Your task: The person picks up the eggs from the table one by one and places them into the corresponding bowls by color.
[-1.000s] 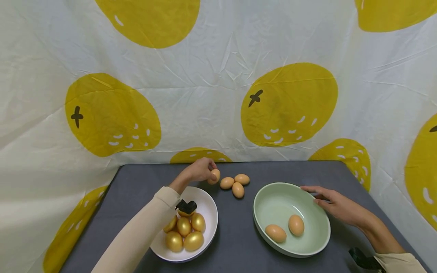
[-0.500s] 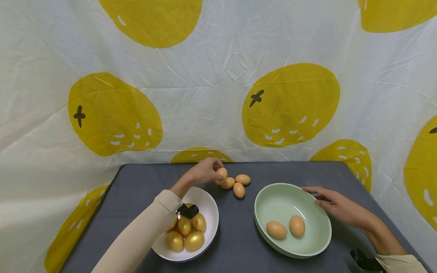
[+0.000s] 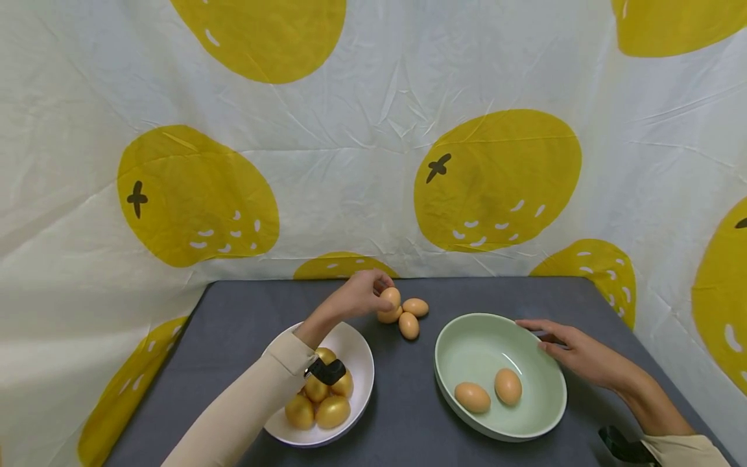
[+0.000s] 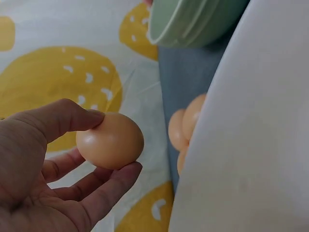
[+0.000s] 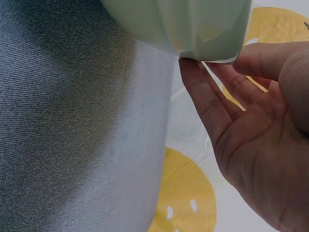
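My left hand (image 3: 362,295) pinches a light-brown egg (image 4: 111,141) between thumb and fingertips, above the dark table's far part. Three more brown eggs lie clustered there: one egg (image 3: 390,316) partly hidden by the held one, another egg (image 3: 415,307) to the right, and a third egg (image 3: 409,326) nearer me. My right hand (image 3: 589,353) touches the rim of a pale green bowl (image 3: 467,337) with thumb and extended fingers at its far right side. Inside that bowl rest two brown eggs, one egg (image 3: 473,397) on the left and one egg (image 3: 508,386) on the right.
Under my left forearm stands a white bowl (image 3: 363,363) with several golden eggs (image 3: 332,412), some hidden by the sleeve and wrist camera. The grey tabletop (image 3: 403,402) runs back to a white curtain (image 3: 350,181) printed with yellow fruit.
My left hand has moved right with the brown egg, from beside the cluster to over its left egg. The right hand and the green bowl have stayed in place.
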Available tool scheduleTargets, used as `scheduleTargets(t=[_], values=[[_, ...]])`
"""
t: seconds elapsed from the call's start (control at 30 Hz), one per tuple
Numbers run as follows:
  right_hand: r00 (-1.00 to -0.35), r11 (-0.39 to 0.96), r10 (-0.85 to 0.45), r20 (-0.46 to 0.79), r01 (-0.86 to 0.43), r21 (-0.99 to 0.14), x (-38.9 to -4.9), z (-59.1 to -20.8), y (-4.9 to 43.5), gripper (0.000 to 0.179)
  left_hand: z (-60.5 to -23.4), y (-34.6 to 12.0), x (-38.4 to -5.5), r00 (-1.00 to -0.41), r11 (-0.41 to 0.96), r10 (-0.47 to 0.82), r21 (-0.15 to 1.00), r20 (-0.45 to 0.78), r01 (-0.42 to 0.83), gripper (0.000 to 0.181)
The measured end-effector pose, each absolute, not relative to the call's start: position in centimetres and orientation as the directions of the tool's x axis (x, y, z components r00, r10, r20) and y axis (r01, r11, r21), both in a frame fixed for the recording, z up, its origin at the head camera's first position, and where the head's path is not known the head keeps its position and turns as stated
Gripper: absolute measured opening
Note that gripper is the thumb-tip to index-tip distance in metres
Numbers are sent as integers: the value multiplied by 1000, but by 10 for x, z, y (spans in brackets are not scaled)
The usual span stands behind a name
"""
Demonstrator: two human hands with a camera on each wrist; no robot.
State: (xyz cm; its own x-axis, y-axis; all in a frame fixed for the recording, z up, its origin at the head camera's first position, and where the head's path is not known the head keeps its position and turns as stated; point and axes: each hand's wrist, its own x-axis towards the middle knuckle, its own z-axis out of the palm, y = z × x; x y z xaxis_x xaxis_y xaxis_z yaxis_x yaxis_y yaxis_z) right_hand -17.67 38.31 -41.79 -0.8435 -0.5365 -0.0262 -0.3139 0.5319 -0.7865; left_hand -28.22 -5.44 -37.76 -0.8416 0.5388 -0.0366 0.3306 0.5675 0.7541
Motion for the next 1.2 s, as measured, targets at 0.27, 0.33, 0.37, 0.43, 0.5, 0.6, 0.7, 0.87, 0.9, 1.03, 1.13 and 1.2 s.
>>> scheduleTargets(t=[0.27,0.33,0.37,0.43,0.5,0.6,0.7,0.87,0.9,1.03,1.13,1.2], values=[[-839,535,-544,-22,-326,-779,-178,-419,384,49,-372,-39,-269,-802,526,596,769,-27,365,36],[-842,538,-540,-28,-319,-780,-178,-419,384,49,-371,-34,-265,-797,524,603,768,-29,368,37],[-843,541,-537,-30,-317,-779,-178,-419,384,49,-371,-32,-264,-796,524,605,767,-29,371,36],[-844,547,-535,-35,-315,-776,-179,-418,384,49,-371,-27,-262,-795,528,606,760,-23,380,35],[-844,548,-535,-37,-313,-776,-178,-419,384,49,-372,-23,-259,-791,525,612,755,-14,393,34],[-842,543,-538,-39,-311,-780,-178,-419,385,50,-373,-16,-255,-781,512,625,757,-4,406,32],[-840,538,-540,-43,-305,-786,-178,-419,385,50,-373,-11,-251,-768,496,640,764,0,413,32],[-838,533,-545,-27,-321,-783,-178,-420,384,49,-374,-2,-243,-744,492,668,741,16,457,33],[-837,532,-546,-23,-325,-782,-178,-420,385,49,-375,0,-242,-737,492,676,732,20,471,32],[-837,531,-547,-15,-333,-779,-178,-421,385,49,-375,7,-235,-714,491,700,705,31,511,32],[-838,533,-546,-10,-338,-776,-178,-422,385,49,-376,12,-232,-699,491,714,686,37,537,31],[-838,534,-546,-9,-340,-774,-177,-422,385,49,-377,15,-230,-691,488,721,678,41,549,32]])
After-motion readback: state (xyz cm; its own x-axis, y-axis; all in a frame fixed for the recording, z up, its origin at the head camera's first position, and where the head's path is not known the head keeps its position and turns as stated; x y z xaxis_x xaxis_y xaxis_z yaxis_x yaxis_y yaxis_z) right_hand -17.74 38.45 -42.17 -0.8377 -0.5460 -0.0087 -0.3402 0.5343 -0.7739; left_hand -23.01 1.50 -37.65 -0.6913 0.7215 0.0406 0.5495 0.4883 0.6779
